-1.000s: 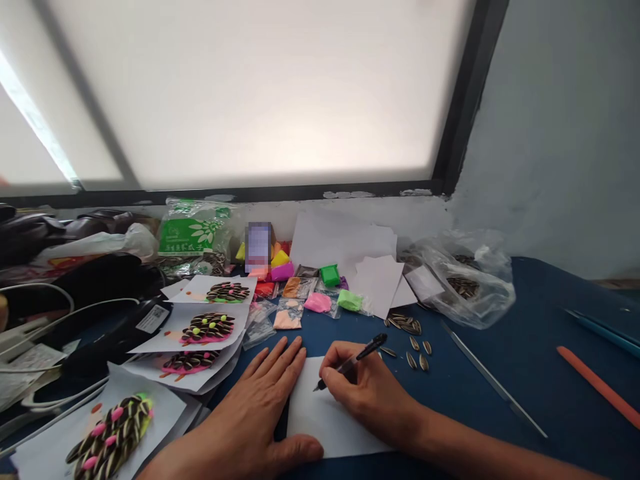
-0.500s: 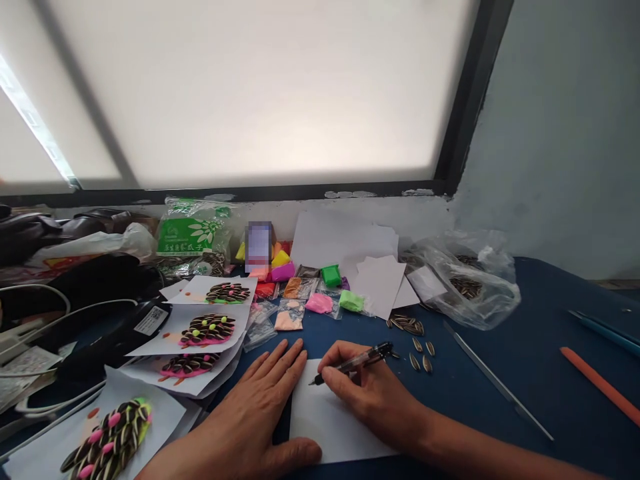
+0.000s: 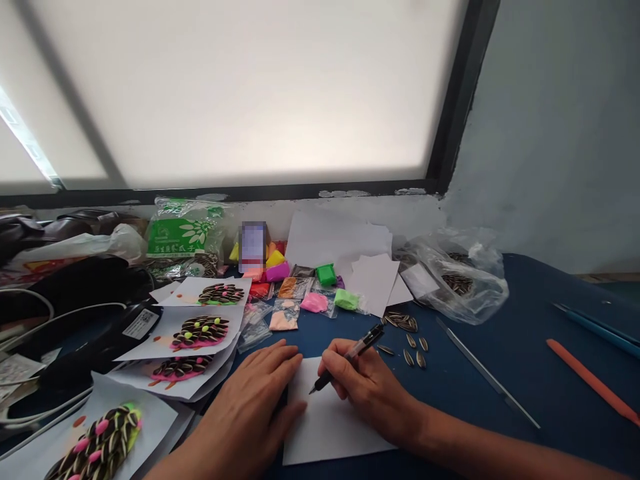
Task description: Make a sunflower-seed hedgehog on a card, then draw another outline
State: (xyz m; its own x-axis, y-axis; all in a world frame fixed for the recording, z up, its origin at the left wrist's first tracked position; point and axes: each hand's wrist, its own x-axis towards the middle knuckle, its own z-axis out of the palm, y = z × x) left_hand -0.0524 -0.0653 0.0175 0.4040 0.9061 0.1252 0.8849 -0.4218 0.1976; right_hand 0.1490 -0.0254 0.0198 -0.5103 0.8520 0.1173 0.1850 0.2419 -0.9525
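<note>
A black pen (image 3: 356, 348) is gripped in my right hand (image 3: 367, 387), its tip at or just above a white sheet of paper (image 3: 330, 437). No marks show on the part of the sheet in view. My left hand (image 3: 250, 407) lies flat with its fingers stretched out, thumb on the sheet's left edge. Several sunflower seeds (image 3: 400, 322) lie loose beyond my right hand. Left of my left hand are paper cards with hedgehog shapes made of seeds and coloured clay, the nearest card (image 3: 150, 433) partly cut off by the frame.
Small bags of coloured clay (image 3: 315, 303) lie ahead, beside more white paper (image 3: 376, 283). A clear bag of seeds (image 3: 475, 293) stands at the back right. A metal strip (image 3: 487, 373) and an orange tool (image 3: 590, 377) lie right; cables and a black bag (image 3: 115, 333) crowd the left.
My left thumb has drawn in toward its fingers. The pen has tilted more upright and its tip has shifted slightly down the sheet. The whole view has moved a little.
</note>
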